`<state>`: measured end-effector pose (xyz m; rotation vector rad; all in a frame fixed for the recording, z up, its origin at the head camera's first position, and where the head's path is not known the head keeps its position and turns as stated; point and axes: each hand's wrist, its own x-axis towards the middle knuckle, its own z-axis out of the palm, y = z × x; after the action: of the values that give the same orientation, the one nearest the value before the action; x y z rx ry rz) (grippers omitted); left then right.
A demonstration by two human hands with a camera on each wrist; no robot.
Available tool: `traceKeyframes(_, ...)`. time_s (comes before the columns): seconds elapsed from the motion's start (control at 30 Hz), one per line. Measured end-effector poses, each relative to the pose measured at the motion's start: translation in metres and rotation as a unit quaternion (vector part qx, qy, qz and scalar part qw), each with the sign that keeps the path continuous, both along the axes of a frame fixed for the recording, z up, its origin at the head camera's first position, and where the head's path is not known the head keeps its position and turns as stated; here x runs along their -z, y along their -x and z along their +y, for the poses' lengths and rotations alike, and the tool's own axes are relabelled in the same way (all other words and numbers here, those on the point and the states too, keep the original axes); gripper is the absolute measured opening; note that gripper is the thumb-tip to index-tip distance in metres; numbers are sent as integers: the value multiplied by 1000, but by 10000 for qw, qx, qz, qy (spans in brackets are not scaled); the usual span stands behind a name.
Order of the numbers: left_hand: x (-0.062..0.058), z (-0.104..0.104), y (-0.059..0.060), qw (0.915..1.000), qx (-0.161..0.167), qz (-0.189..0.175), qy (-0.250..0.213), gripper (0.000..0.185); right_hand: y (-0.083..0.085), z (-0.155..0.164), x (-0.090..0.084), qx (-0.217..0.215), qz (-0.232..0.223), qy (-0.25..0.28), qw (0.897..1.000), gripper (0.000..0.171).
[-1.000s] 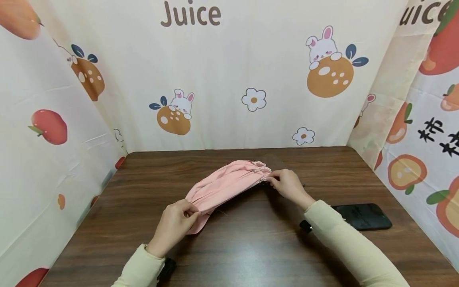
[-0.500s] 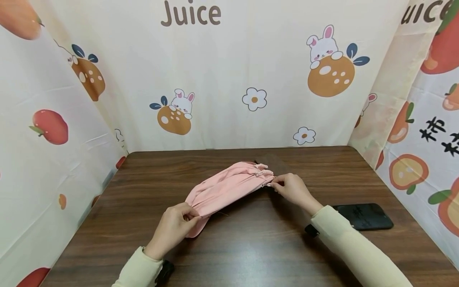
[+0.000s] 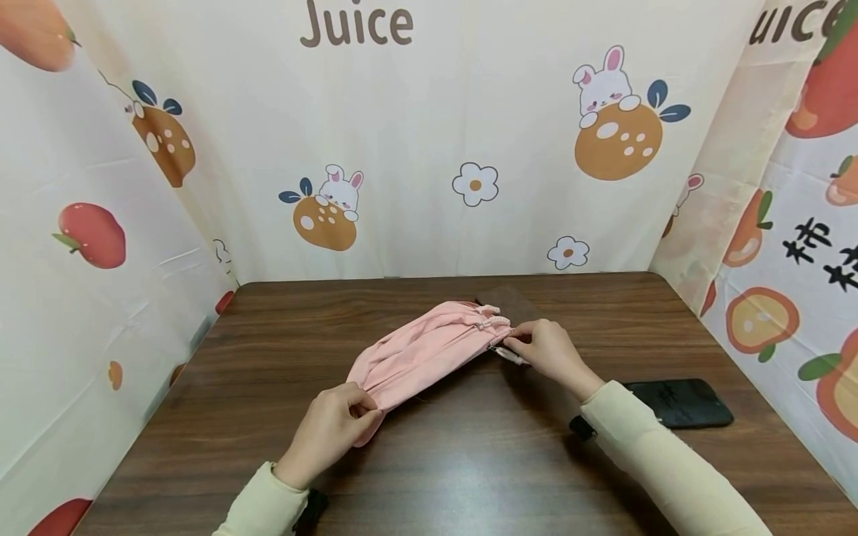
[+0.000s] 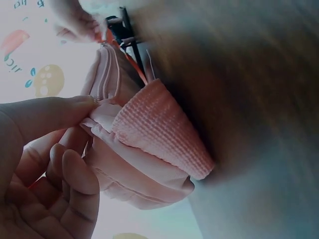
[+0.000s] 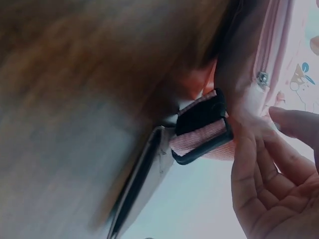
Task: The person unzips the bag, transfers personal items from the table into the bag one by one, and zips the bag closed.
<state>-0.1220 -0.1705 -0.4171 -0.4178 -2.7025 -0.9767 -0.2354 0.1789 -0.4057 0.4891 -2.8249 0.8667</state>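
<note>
A pink waist bag [image 3: 429,353] is stretched slantwise above the brown table, its right end farther back. My left hand [image 3: 333,424] pinches its near left end between thumb and forefinger. In the left wrist view, a ribbed pink strap piece [image 4: 159,132] sticks out beside that grip. My right hand [image 3: 551,353] pinches the bag's right end, by the end of a zipper. A pale zipper pull [image 3: 509,356] hangs just below those fingers. In the right wrist view, a metal zipper slider [image 5: 262,78] and a black buckle [image 5: 199,115] on pink webbing show near the fingertips.
A black phone [image 3: 677,403] lies on the table [image 3: 462,476] by my right forearm. Printed curtains [image 3: 415,134] enclose the table at the back and both sides. Dark wrist devices sit under both sleeves. A faint dark patch [image 3: 512,299] shows behind the bag.
My right hand has shifted slightly right and nearer with the bag's end. The bag's left end has dipped a little. The pale zipper pull now hangs visible below my right fingers.
</note>
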Motion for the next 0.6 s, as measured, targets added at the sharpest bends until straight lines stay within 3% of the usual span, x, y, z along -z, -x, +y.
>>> traceKeyframes(0.27,0,2,-1,9998,103,-62,156,21,7,-12,-1,106,379,220,9990,15)
traceKeyframes(0.6,0,5,0,9987,124,181,451,22,13,-25,1,228,94,100,9996,18)
